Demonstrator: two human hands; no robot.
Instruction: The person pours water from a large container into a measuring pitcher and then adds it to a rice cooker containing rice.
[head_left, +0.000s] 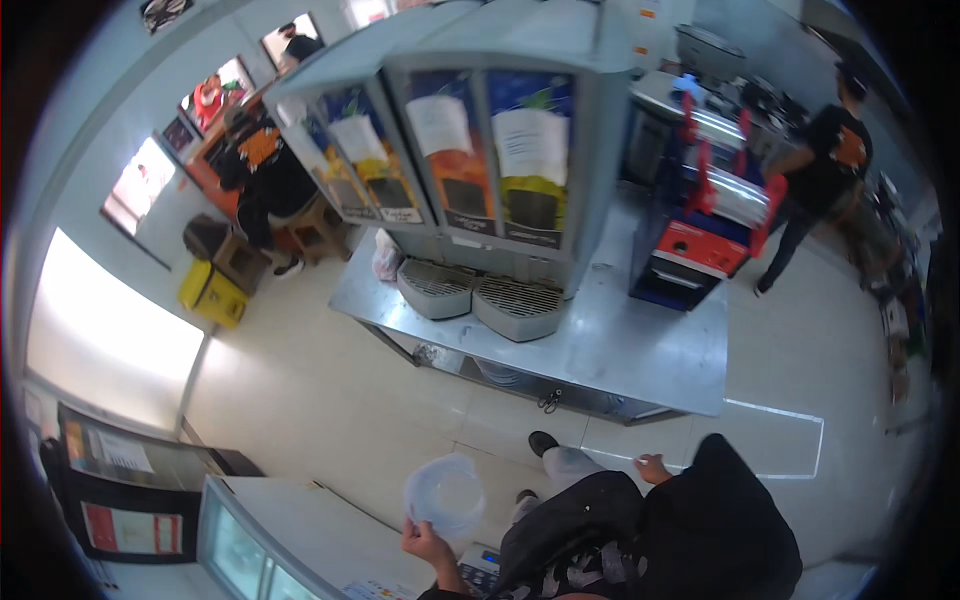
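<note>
My left hand (426, 538), low in the picture, pinches the rim of a round translucent plastic bowl (450, 495). The bowl is tilted, and I see nothing in it. Beneath that wrist lies a keypad device (480, 564) with a small lit display. My right hand (654, 469) hangs by my right side with its fingers curled. A small pale spot shows at its fingertips; whether it is a held thing or the floor tape behind cannot be told. Ahead stands a steel table (622, 345) bearing a drink dispenser (487, 157) with two drip trays (517, 306).
A red and blue sealing machine (694, 251) stands on the table's right side. Scissors (550, 401) hang at its front edge. A glass-topped chest freezer (255, 540) is at lower left, a yellow bin (214, 292) beyond. One person (262, 165) sits back left; another (829, 157) stands right.
</note>
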